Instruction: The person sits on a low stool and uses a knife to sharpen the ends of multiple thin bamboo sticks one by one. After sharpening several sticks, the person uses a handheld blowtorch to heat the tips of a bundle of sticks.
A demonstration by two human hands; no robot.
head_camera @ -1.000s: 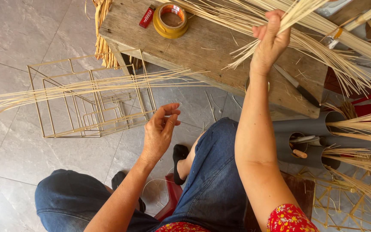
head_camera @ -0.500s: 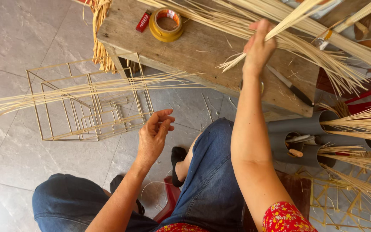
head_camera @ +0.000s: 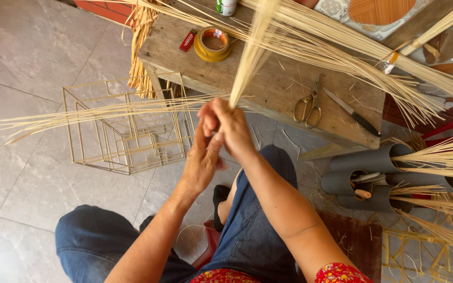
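Right hand [head_camera: 233, 123]: frame centre, fist closed round bamboo-splint bundle [head_camera: 252, 52], keeping it upright.
Left hand [head_camera: 203, 157]: fingers extended, pressed against right, steadying.
Upper frame: wooden bench [head_camera: 268, 89], tape roll [head_camera: 212, 44], scissors [head_camera: 306, 102].

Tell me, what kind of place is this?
Probably a small craft workshop: thin straw-coloured sticks cover a wooden bench, scissors lie ready, and a stick frame sits on the tiled floor.
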